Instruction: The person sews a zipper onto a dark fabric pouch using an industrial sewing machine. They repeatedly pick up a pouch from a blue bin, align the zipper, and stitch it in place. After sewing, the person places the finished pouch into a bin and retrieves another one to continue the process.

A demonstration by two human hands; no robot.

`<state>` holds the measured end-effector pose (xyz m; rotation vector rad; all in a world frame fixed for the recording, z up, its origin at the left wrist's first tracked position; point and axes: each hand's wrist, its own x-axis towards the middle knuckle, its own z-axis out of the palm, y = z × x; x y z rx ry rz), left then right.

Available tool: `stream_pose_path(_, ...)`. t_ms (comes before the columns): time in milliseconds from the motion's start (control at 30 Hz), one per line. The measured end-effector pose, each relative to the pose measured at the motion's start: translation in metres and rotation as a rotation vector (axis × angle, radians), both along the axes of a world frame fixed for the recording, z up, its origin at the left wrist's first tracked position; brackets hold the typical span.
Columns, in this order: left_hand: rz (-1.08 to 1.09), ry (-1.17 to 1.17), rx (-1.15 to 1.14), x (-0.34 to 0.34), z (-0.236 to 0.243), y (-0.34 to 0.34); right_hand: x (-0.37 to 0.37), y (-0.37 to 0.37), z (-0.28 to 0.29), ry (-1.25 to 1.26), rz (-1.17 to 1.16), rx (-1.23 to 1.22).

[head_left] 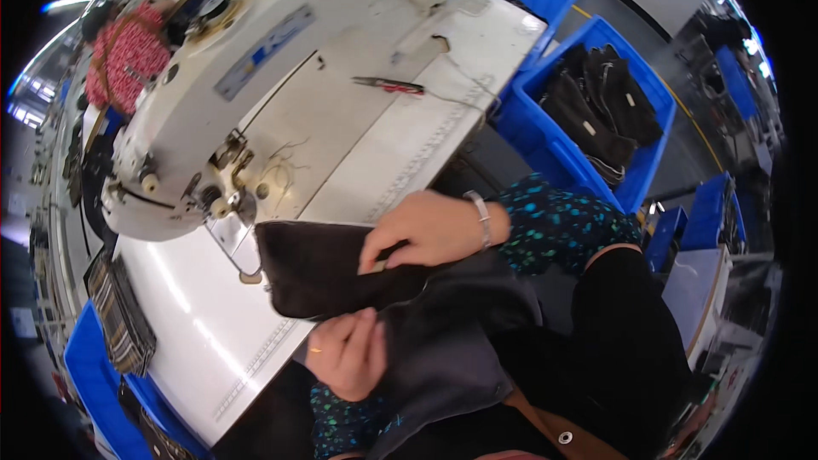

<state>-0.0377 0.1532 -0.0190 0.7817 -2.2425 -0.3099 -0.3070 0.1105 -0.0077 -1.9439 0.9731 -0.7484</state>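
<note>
A dark brown fabric piece (pixel 307 266) with a pale stitched edge lies at the sewing table's front edge, partly over my lap. My right hand (pixel 434 228) rests on its right part, thumb and fingers closed around a small pale tag (pixel 372 268). My left hand (pixel 348 356) is at the lower edge of the fabric, its fingers curled in and closed on that edge; their tips are slightly blurred. Just beyond the fabric's left end stands the needle area of a white sewing machine (pixel 223 196).
Red-handled thread snippers (pixel 389 85) and loose threads lie on the white tabletop (pixel 196 307). Blue bins (pixel 588 172) with dark fabric pieces stand at the right. Striped fabric (pixel 119 315) hangs over another blue bin at the left. A person in red-patterned clothing (pixel 128 60) is at the far left.
</note>
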Motion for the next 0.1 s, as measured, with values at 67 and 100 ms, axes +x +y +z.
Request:
stream_pose_path(67, 0.114, -0.046, -0.061, 0.024, -0.012, -0.009, -0.058, 0.035, 0.016, 0.108, -0.103, -0.032)
stream_pose_path(100, 0.173, -0.071, -0.073, 0.032, -0.018, -0.016, -0.062, 0.044, 0.014, 0.105, -0.127, -0.039)
